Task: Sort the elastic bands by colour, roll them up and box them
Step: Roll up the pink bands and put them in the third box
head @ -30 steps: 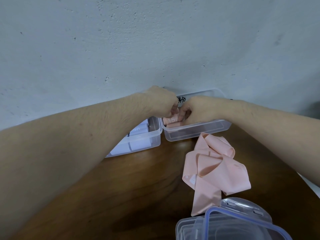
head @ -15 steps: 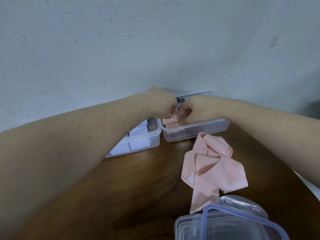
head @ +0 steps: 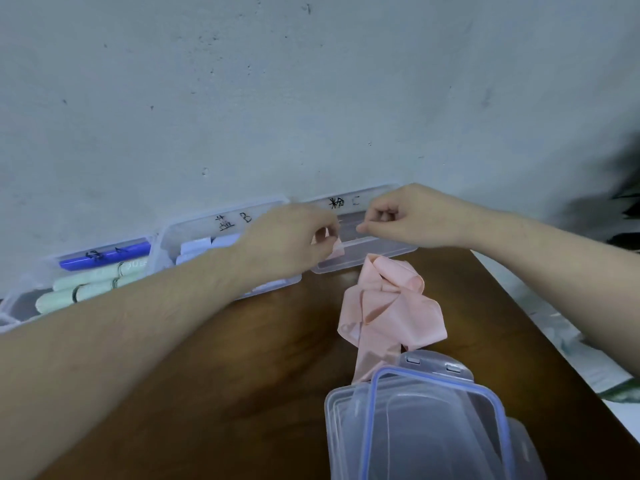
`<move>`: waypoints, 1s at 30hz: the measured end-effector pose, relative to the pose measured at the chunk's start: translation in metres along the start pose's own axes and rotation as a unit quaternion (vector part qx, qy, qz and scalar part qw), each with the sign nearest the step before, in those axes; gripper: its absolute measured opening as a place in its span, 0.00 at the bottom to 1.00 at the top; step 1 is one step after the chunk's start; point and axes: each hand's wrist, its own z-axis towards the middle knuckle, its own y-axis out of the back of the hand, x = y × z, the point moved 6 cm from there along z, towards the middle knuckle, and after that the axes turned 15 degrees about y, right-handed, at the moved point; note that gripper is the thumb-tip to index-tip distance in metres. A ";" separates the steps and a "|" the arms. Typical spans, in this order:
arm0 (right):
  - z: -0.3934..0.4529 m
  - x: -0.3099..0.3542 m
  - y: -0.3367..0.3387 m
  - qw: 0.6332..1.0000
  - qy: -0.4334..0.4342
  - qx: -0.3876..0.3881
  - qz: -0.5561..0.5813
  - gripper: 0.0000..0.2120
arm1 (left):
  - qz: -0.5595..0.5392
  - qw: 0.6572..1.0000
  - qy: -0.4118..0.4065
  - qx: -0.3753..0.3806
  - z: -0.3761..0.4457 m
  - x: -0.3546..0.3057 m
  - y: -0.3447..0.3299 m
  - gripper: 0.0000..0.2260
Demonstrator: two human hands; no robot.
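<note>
Nearest, a stack of clear lids (head: 415, 427), top one blue-rimmed, sits on the wooden table (head: 242, 375). Just beyond, a loose pink band (head: 388, 306) lies crumpled, its tail running under the lids. Further back, three clear boxes line the wall: left box (head: 20, 306) holds green rolls (head: 86, 285), middle box (head: 194, 230) holds pale lavender rolls (head: 197, 245), right box (head: 374, 252) is marked C. Left hand (head: 287, 240) grips a rolled pink band (head: 334, 245) over the right box. Right hand (head: 412, 216) hovers over that box, fingers curled, forefinger and thumb pinched; can't tell what it holds.
</note>
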 end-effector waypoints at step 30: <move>-0.038 0.118 -0.030 0.994 0.103 -0.021 -0.020 0.07 | -0.356 0.921 0.149 0.059 -0.144 0.029 0.022 0.04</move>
